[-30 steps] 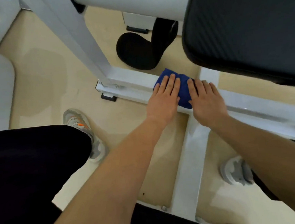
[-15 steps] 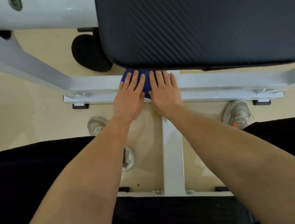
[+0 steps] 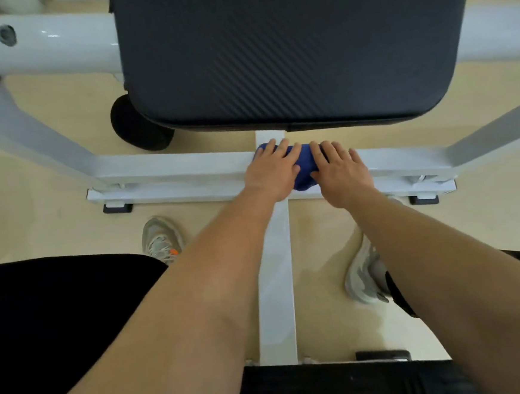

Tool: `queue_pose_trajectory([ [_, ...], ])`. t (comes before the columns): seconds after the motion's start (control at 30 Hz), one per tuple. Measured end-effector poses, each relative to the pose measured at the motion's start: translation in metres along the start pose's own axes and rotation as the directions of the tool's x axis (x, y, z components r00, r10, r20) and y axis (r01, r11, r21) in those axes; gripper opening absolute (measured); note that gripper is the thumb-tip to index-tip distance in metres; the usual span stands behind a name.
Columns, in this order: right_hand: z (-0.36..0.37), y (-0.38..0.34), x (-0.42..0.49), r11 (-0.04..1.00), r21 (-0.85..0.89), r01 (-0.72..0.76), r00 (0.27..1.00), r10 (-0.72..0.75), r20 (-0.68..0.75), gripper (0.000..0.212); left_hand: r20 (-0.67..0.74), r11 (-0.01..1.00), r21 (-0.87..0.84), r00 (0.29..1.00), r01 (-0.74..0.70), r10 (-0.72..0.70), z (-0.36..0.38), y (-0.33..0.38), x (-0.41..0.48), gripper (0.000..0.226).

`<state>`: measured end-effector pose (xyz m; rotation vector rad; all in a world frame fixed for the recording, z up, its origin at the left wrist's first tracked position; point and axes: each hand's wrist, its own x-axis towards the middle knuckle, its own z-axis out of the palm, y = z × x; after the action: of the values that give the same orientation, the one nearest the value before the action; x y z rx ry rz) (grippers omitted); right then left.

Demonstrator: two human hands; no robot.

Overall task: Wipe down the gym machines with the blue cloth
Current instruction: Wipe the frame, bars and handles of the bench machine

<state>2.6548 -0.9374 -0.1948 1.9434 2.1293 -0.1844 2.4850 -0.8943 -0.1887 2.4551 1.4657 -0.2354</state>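
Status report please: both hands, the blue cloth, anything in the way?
Left hand and right hand flat, pressing blue cloth onto white base bar. Black pad overhangs just beyond; nothing else blocking.

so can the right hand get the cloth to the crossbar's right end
Probably yes: the right hand presses the blue cloth on the white crossbar, whose right stretch looks bare.

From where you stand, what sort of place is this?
Most likely a gym: a large black padded seat over a white steel frame, a black roller pad near it, and the left hand and right hand pressing a blue cloth onto the frame's floor bar.
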Motion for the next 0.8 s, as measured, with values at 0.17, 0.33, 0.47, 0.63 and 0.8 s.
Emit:
queue_pose_trajectory([
  [0.17, 0.011, 0.042, -0.019, 0.995, 0.011, -0.103, 0.994, 0.102, 0.025, 0.065, -0.041, 0.996, 0.004, 0.996, -0.085, 0.085, 0.012, 0.041, 0.014, 0.056],
  [0.33, 0.001, -0.027, 0.0, 0.986, 0.152, -0.075, 0.997, 0.076, 0.001, 0.066, -0.108, 0.999, -0.002, 0.993, -0.046, 0.045, 0.017, -0.015, -0.011, 0.055],
  [0.47, -0.008, -0.097, 0.013, 0.98, 0.199, 0.027, 0.999, -0.021, -0.03, 0.066, -0.125, 0.997, 0.0, 0.989, 0.08, -0.08, 0.018, -0.083, -0.046, 0.055],
  [0.63, 0.003, -0.078, 0.011, 0.986, 0.14, 0.091, 0.995, -0.084, -0.06, 0.062, -0.084, 0.984, 0.042, 0.982, 0.175, -0.171, 0.018, -0.072, -0.046, 0.056],
  [0.8, 0.019, 0.002, -0.006, 0.993, 0.11, 0.046, 0.995, -0.036, -0.095, 0.061, -0.079, 0.988, 0.076, 0.989, 0.135, -0.129, 0.023, 0.009, -0.016, 0.059],
])
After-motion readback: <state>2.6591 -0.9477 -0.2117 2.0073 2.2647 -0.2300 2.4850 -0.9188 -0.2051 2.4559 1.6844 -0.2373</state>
